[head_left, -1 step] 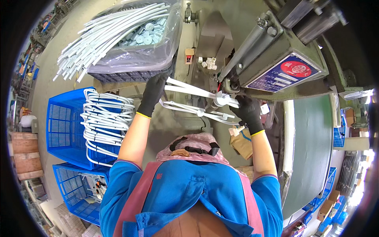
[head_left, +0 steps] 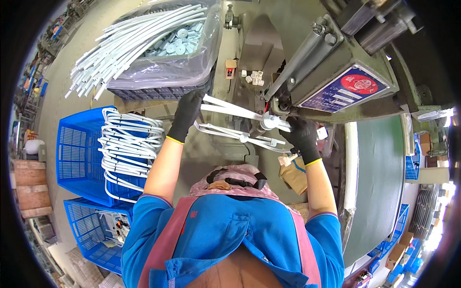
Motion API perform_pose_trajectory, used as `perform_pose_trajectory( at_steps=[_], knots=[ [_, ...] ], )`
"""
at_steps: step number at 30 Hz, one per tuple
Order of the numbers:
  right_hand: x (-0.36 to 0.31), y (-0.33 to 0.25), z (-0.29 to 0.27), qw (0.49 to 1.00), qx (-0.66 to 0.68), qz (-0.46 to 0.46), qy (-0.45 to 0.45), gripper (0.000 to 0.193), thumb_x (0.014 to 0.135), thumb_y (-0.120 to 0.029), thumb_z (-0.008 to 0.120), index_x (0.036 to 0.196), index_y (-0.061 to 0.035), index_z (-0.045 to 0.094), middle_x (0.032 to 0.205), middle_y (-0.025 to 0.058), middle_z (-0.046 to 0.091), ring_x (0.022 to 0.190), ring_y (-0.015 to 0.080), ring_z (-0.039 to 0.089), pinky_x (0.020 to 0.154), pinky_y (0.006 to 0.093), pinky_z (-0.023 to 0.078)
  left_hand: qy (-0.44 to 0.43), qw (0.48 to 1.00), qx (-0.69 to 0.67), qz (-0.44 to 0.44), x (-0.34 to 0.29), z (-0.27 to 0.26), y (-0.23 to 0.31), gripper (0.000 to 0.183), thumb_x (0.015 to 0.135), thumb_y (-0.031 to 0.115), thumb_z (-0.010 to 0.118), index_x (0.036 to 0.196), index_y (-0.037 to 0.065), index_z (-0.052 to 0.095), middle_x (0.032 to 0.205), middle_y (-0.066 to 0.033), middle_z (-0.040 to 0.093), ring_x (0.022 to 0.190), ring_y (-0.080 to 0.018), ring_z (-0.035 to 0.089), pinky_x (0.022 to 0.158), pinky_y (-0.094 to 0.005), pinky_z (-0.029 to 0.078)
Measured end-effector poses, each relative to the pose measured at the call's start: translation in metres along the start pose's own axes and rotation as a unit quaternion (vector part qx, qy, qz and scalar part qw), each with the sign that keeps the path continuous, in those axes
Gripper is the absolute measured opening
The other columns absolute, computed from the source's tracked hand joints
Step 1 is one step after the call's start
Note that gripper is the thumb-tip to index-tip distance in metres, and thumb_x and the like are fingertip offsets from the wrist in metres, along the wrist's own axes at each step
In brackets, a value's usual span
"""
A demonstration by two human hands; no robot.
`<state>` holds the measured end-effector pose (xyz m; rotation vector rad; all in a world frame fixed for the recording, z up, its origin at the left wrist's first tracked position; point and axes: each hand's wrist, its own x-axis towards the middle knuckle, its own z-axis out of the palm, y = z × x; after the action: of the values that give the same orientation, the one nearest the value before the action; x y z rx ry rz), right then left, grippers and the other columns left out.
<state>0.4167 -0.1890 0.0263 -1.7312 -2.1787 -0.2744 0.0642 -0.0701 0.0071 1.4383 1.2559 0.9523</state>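
Note:
My left hand (head_left: pixel 188 111), in a black glove, is closed round the left end of a white tube frame (head_left: pixel 230 110). Its tubes run across to a round white hub (head_left: pixel 270 122) below the head of a press machine (head_left: pixel 345 79). My right hand (head_left: pixel 301 137), gloved too, is closed on the frame's right end, just beside the hub; its fingertips are partly hidden. A thinner white bar (head_left: pixel 240 136) of the same frame slants below, between both hands. A small pale tab (head_left: pixel 288 160) shows by my right wrist.
A plastic-lined grey bin (head_left: pixel 163 79) holds long white tubes (head_left: pixel 113 50) and round grey-white discs (head_left: pixel 178 45). Bent white frames (head_left: pixel 129 149) fill a blue crate (head_left: pixel 79 163); another blue crate (head_left: pixel 89 235) stands nearer. Small white blocks (head_left: pixel 254 77) lie beside the press. A green surface (head_left: pixel 377 192) stretches along the right.

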Motion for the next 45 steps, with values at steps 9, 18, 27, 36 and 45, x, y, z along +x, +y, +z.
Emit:
perform_pose_trajectory(
  at_steps=[9,18,27,36,45],
  knots=[
    [0.009,0.004,-0.015,0.989,0.131,0.006,0.061,0.037,0.067,-0.033,0.078,0.096,-0.0122,0.069,0.081,0.0120,0.068,0.073,0.0318,0.066,0.065,0.0401,0.053,0.102,0.982,0.113,0.110,0.001,-0.003,0.020,0.030,0.094,0.026,0.049,0.098,-0.001,0.063,0.074,-0.0156,0.061,0.064,-0.0237,0.054,0.064,-0.0356,0.045],
    [-0.063,-0.021,-0.065,0.989,0.075,-0.007,-0.129,0.036,0.074,-0.038,0.073,0.093,-0.0097,0.061,0.073,0.0125,0.062,0.065,0.0321,0.063,0.054,0.0436,0.049,0.022,0.996,-0.004,0.087,-0.058,0.022,0.047,0.028,0.098,0.025,0.051,0.107,0.003,0.065,0.079,-0.0059,0.065,0.068,-0.0107,0.058,0.064,-0.0277,0.047],
    [-0.139,0.001,-0.099,0.972,0.136,0.104,-0.162,0.029,0.074,-0.025,0.073,0.096,-0.0065,0.066,0.078,0.0139,0.067,0.068,0.0317,0.065,0.059,0.0399,0.050,-0.089,0.988,-0.031,0.123,-0.064,0.120,0.060,0.029,0.095,0.025,0.053,0.104,0.001,0.065,0.083,-0.0119,0.068,0.071,-0.0192,0.065,0.068,-0.0318,0.049],
    [-0.140,0.025,-0.100,0.978,0.144,0.083,-0.123,0.032,0.074,-0.029,0.072,0.095,-0.0063,0.064,0.073,0.0117,0.065,0.064,0.0309,0.063,0.057,0.0424,0.049,-0.061,0.996,-0.021,0.059,-0.044,0.151,0.068,0.027,0.090,0.027,0.058,0.085,0.002,0.069,0.064,-0.0073,0.064,0.059,-0.0157,0.060,0.060,-0.0325,0.046],
    [-0.131,0.042,-0.108,0.948,0.173,0.091,-0.252,0.029,0.074,-0.020,0.073,0.098,-0.0052,0.065,0.075,0.0140,0.067,0.065,0.0312,0.065,0.057,0.0394,0.050,-0.045,0.998,-0.025,0.040,-0.038,0.159,0.050,0.031,0.087,0.033,0.061,0.084,0.003,0.067,0.063,-0.0079,0.061,0.059,-0.0167,0.059,0.059,-0.0336,0.045]
  ],
)
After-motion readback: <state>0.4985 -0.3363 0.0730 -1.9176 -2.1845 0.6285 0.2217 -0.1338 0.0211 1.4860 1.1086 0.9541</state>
